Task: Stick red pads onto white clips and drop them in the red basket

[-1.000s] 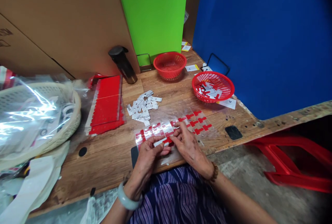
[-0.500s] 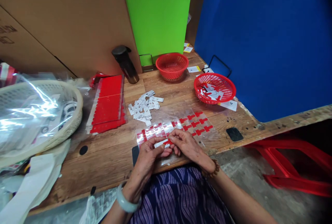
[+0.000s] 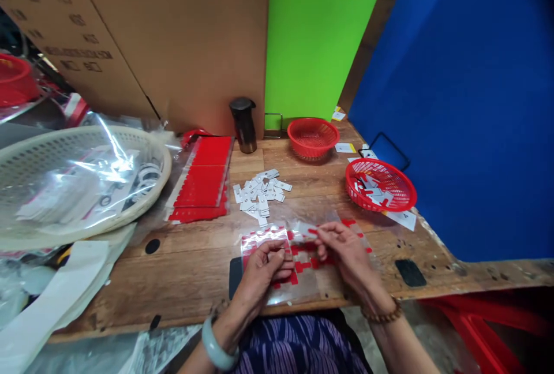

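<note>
My right hand (image 3: 346, 250) pinches a small white card (image 3: 304, 229) with a red sticker on its end, held above the clear sheet. My left hand (image 3: 266, 270) is curled over the sheet's left part, thumb against the fingers; whether anything is between them is too small to tell. Under both hands lies the clear sheet with rows of red stickers (image 3: 302, 266). Behind it is a loose pile of white cards (image 3: 261, 191). To the right, a red basket (image 3: 404, 189) holds white cards with red stickers.
Another red basket (image 3: 312, 138) stands at the back, beside a dark bottle (image 3: 244, 126). Red sheets (image 3: 208, 172) are stacked left of the card pile. A plastic-covered white basket (image 3: 160, 183) fills the far left. Blue (image 3: 467, 131) and green (image 3: 315, 33) panels rise behind.
The white card has left my left hand and is now in my right hand, away from the left. The hands have moved apart. The view has shifted, with the baskets lower in frame.
</note>
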Motion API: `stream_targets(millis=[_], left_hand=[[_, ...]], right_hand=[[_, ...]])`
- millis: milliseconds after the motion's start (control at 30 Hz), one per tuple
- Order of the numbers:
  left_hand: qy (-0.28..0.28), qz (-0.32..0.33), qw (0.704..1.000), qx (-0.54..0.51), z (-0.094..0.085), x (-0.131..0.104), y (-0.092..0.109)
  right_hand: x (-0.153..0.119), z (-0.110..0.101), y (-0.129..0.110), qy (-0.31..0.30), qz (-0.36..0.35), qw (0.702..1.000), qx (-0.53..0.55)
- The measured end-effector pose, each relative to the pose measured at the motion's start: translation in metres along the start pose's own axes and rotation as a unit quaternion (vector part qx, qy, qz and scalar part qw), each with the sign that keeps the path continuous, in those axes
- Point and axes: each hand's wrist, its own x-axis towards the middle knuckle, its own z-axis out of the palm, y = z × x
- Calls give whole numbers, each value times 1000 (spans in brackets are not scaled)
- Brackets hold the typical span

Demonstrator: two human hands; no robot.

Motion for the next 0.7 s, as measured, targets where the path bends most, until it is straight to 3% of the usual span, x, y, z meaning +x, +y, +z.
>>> stream_targets(millis=[100,200,300,367,400,533,700], left_hand=[[35,-3,999,-29,-7,5,-2],[42,-14,998,-48,-12,10,-4],[40,-20,997,-56,-13,12,-5],[42,-21,997,-57,-13,12,-6],[42,-21,997,-57,-14,12,-7],[35,-11,997,-62,-15,12,-8],[32,0,997,-64,-17,11,-10]], right_hand=[[19,-16,-24,107,-104,976,159],[38,-18,-34,129,-142,968,162],[60,-3,-27,89,-154,983,-48],[77,13,-19,59,-176,943,-278],[87,20,-16,47,-179,927,-326],[120,45,-10,30,-207,878,-430],[141,54,-5,33,-205,835,-509]])
